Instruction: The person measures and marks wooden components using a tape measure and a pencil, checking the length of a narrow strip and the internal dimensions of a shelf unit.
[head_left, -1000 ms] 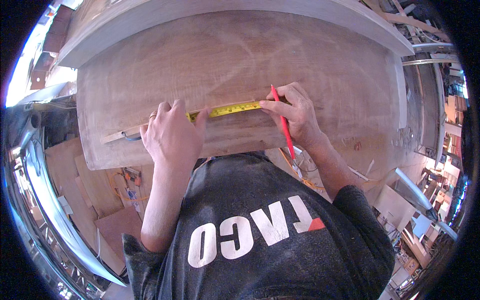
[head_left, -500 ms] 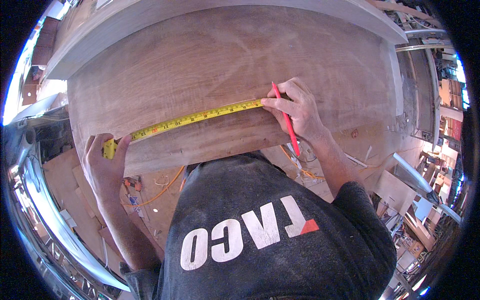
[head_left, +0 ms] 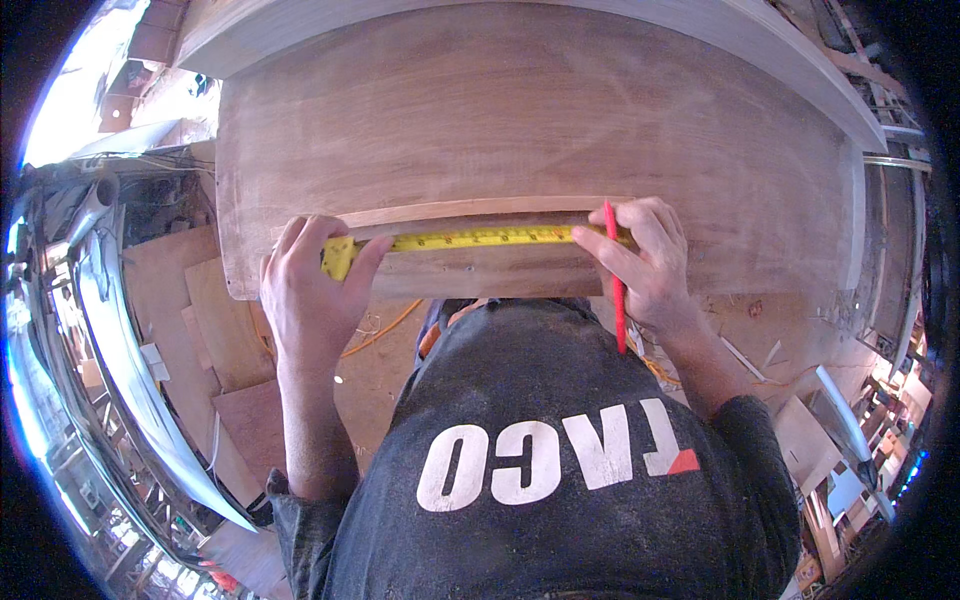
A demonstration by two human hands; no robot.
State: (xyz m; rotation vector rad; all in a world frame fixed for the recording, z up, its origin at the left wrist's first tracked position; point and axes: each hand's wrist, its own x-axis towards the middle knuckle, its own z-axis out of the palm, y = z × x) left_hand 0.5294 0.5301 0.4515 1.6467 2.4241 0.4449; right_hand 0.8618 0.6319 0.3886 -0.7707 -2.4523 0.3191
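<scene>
In my left hand (head_left: 312, 290) is the yellow case of a tape measure (head_left: 339, 259), gripped between thumb and fingers. Its yellow blade (head_left: 480, 238) runs out to the right, nearly level, over the near part of a brown wooden panel (head_left: 500, 130). My right hand (head_left: 650, 262) pinches the blade towards its far end, which the fingers partly hide. A slim red marking pencil (head_left: 617, 305) is also held in that hand, upright between the fingers, its lower end pointing back at me. Just beyond the blade lies a thin, light wooden strip (head_left: 490, 207), parallel to it.
A raised pale board (head_left: 330, 28) borders the panel's far side. Orange cord (head_left: 385, 330) lies on the floor below the near edge. Plywood sheets (head_left: 225, 320) are at the left, and scrap boards (head_left: 805, 435) at the lower right.
Both hands have come closer together, leaving a shorter length of blade between them. The blade now lies more level and nearer to me, and the wooden strip shows beyond it.
</scene>
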